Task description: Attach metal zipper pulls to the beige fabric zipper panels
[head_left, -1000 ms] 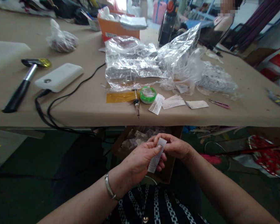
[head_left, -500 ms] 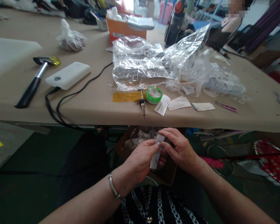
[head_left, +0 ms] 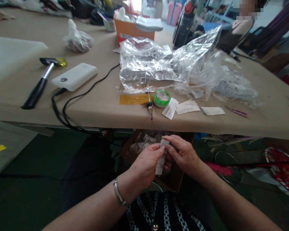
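My left hand (head_left: 144,163) pinches a narrow white printed paper strip (head_left: 160,164) between thumb and fingers, over my lap. At the upper end of the strip, my right hand (head_left: 184,155) has its thumb and fingers closed on the edge. Just beneath both hands is a cardboard box (head_left: 177,181) with many small clear and whitish scraps (head_left: 141,144) in it. On the table edge above lie several similar printed paper pieces (head_left: 188,106), a soldering-iron-like pen tool (head_left: 150,109) and a green round tin (head_left: 162,98). Pink-handled tweezers (head_left: 237,111) rest to the right.
Crumpled clear plastic bags (head_left: 146,64) spread across the table's middle. At left are a hammer (head_left: 39,86), a white power bank (head_left: 74,77) with a black cable, and a tied bag (head_left: 78,40). Behind stand an orange box (head_left: 135,30) and a dark bottle (head_left: 183,29). A person sits at the far right.
The view has shifted slightly, so the table things sit a little further right. Both hands keep hold of the paper strip, with the right fingers slightly lower at its top.
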Demonstrator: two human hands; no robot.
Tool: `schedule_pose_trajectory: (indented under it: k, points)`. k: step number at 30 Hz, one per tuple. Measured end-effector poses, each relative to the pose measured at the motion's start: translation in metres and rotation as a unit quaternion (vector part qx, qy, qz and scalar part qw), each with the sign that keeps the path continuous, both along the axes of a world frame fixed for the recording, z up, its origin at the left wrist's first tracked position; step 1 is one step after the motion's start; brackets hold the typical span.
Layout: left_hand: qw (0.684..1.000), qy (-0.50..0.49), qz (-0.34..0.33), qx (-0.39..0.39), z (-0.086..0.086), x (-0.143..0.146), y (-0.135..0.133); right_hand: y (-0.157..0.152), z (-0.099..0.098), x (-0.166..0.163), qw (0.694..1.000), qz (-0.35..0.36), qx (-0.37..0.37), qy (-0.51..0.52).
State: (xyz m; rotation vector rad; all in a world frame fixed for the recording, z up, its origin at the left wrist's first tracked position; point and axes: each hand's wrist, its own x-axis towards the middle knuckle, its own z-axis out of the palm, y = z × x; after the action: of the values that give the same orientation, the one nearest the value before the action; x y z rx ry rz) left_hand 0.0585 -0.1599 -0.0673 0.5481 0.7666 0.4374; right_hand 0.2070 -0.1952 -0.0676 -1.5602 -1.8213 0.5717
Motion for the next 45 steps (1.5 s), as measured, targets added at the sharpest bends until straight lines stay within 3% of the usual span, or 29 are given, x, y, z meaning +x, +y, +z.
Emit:
schedule_pose_trajectory:
  k: [4, 9, 17, 22, 27, 36, 41, 45]
  points:
    - [1.000, 0.014, 0.011, 0.010, 0.000, -0.002, 0.000, 0.003, -0.001, -0.002, 0.990, -0.046, -0.047, 0.127]
    - [0.998, 0.038, 0.032, 0.044, 0.001, -0.005, 0.001, 0.015, -0.002, -0.007, 0.932, -0.066, -0.139, 0.329]
    - [0.994, 0.048, 0.052, 0.085, 0.000, -0.008, 0.007, 0.030, -0.005, -0.017, 0.871, -0.056, -0.217, 0.438]
    - [0.965, 0.108, 0.068, 0.228, -0.003, -0.015, 0.020, 0.044, -0.002, -0.020, 0.909, -0.045, -0.151, 0.387]
    - [0.880, 0.236, 0.119, 0.396, -0.003, -0.024, 0.039, 0.059, -0.001, -0.021, 0.953, -0.061, -0.093, 0.282]
    - [0.814, 0.280, 0.129, 0.492, 0.006, -0.024, 0.056, 0.069, 0.001, -0.024, 0.974, -0.066, -0.044, 0.213]
    - [0.814, 0.285, 0.132, 0.488, 0.006, -0.024, 0.056, 0.068, 0.003, -0.024, 0.978, -0.068, -0.027, 0.193]
    - [0.856, 0.268, 0.118, 0.425, 0.009, -0.023, 0.050, 0.060, 0.002, -0.026, 0.972, -0.072, -0.033, 0.223]
